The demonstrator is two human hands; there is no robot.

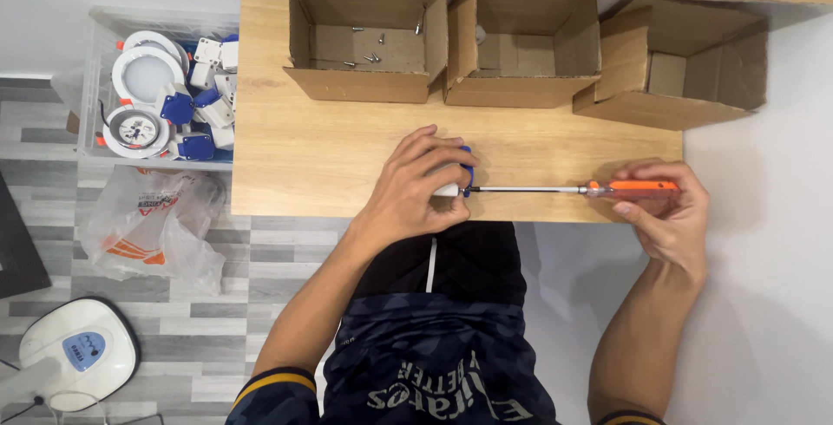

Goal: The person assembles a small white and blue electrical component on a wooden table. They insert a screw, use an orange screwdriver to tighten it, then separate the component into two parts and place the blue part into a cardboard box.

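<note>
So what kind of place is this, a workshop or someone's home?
Probably a small home workshop for taking apart or assembling light fittings. A wooden table holds open cardboard boxes, one with loose screws, and a clear bin on the floor holds round white lamps.

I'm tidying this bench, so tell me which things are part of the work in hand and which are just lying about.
In use:
- left hand gripping a small white and blue part
- right hand holding an orange-handled screwdriver, tip at the part
- wooden table

Lying about:
- three cardboard boxes, one holding loose screws
- clear bin
- plastic bag
- white fan base
</note>
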